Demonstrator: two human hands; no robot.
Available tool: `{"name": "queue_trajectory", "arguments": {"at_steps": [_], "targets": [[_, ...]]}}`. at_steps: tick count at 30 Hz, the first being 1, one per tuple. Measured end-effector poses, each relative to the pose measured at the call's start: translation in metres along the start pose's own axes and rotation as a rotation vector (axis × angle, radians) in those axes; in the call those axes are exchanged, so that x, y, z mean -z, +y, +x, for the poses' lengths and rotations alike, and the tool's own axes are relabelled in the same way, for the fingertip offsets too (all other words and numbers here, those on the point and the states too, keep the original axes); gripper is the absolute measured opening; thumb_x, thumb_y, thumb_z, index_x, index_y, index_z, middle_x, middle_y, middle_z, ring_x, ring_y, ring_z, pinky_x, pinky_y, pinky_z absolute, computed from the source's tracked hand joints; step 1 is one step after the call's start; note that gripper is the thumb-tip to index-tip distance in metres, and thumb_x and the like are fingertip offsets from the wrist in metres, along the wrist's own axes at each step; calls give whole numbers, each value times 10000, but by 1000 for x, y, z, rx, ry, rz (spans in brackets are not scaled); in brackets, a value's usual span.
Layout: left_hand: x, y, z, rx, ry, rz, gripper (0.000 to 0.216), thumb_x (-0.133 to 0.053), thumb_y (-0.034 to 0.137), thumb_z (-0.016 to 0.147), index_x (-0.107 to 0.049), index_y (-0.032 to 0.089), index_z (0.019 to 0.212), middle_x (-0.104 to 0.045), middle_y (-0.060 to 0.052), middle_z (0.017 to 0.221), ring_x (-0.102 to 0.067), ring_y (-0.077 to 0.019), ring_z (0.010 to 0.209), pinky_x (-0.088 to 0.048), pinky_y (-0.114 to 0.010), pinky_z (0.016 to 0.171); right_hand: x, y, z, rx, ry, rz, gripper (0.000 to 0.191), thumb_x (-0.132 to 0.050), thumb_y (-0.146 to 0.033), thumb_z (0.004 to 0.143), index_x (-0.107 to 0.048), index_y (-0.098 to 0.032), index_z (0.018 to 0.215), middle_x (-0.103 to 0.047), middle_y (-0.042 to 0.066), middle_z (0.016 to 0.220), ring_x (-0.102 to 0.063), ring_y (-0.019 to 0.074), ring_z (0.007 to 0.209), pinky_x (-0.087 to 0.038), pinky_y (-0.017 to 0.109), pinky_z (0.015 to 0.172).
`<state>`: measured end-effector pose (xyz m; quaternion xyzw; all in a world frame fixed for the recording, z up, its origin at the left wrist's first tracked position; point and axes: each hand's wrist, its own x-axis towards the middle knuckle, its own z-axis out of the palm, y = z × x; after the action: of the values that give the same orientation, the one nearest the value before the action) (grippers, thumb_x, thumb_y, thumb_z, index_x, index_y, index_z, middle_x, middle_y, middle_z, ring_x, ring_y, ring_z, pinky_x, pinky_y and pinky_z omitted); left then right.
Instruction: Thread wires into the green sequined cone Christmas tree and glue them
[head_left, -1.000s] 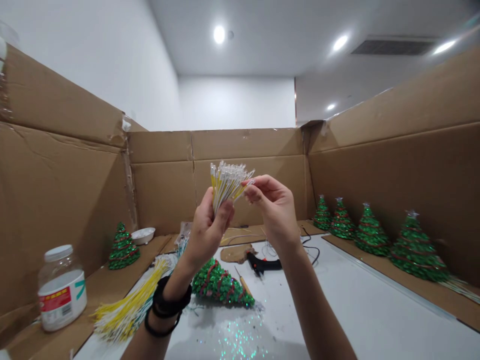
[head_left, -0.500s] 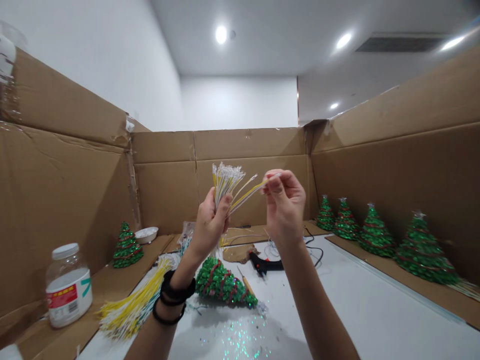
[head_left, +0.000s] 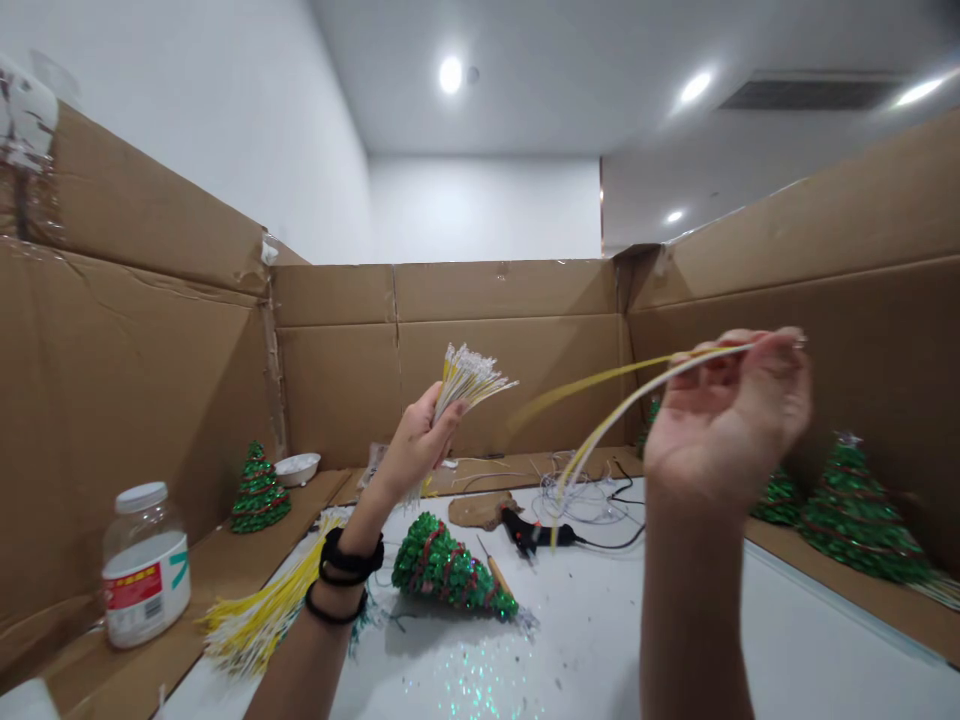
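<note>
My left hand (head_left: 412, 440) is closed around an upright bundle of thin yellow and white wires (head_left: 471, 378) with small clear tips, fanned out at the top. Off to the right, my raised right hand (head_left: 724, 420) pinches a few loose yellow and white wires (head_left: 637, 390) near one end. Their free ends trail down to the left in a blurred curve, apart from the bundle. On the table below, a glittery green Christmas tree (head_left: 450, 572) with red trim lies on its side. A thin tool with a wooden handle (head_left: 496, 575) rests beside it.
A black glue gun (head_left: 536, 530) with a cord lies behind the tree, near clear tangled wire (head_left: 592, 490). More yellow and white wires (head_left: 259, 620) lie left, near a plastic jar (head_left: 146, 570), small tree (head_left: 259, 490) and white bowl (head_left: 298, 468). Trees (head_left: 855, 520) stand along the right cardboard wall.
My right hand has moved right, drawing the pinched wires out of the bundle. My left hand still grips the bundle in nearly the same place.
</note>
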<state>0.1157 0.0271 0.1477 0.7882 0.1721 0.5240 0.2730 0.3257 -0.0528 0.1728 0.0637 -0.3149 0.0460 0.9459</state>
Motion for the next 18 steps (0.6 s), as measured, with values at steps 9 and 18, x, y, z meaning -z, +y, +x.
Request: {"name": "queue_trajectory", "arguments": {"at_steps": [9, 18], "targets": [[-2, 4, -1, -55, -1, -175, 265, -490, 438, 869, -390, 205, 793, -341, 113, 533, -298, -2, 298, -240, -108, 274, -11, 4, -13, -152, -396, -250, 146, -562, -324, 841, -460, -220, 826, -444, -79, 498, -313, 53, 387, -165, 201, 359], [-10, 7, -4, -101, 82, -99, 257, -508, 439, 857, -431, 198, 817, -365, 107, 518, -324, -14, 328, -284, -106, 294, -22, 52, -53, -570, -626, -296, 284, -654, -450, 727, -516, -201, 732, -411, -74, 528, -351, 51, 449, -264, 204, 424]]}}
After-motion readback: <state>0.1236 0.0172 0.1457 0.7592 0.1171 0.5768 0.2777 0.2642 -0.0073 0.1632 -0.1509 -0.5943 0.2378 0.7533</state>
